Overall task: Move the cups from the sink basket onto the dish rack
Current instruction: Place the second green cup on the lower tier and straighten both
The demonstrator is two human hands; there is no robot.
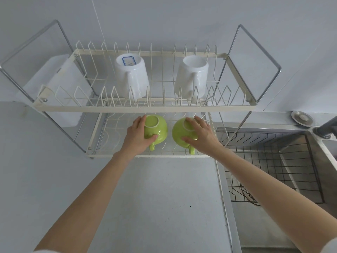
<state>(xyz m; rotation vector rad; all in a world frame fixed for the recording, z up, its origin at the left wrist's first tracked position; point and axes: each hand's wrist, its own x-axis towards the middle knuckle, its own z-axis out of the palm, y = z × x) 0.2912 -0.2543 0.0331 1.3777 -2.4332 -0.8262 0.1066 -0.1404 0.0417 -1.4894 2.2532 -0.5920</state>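
Two green cups sit upside down on the lower tier of the cream wire dish rack (pixel 127 108). My left hand (pixel 137 136) grips the left green cup (pixel 158 127), fingers over its base and thumb at its side. My right hand (pixel 199 133) grips the right green cup (pixel 177 133) the same way. Both handles point toward me. Two white mugs, one (pixel 131 77) with a blue label on its base and one (pixel 191 75) to its right, stand upside down on the upper tier. The black wire sink basket (pixel 269 161) to the right holds no cups.
A steel sink (pixel 326 172) lies at the right with a dark tap (pixel 324 130) and a round metal cap (pixel 301 119) behind it. A white plastic tray (pixel 60 84) hangs at the rack's left end. Grey countertop (pixel 155 198) stretches in front of the rack.
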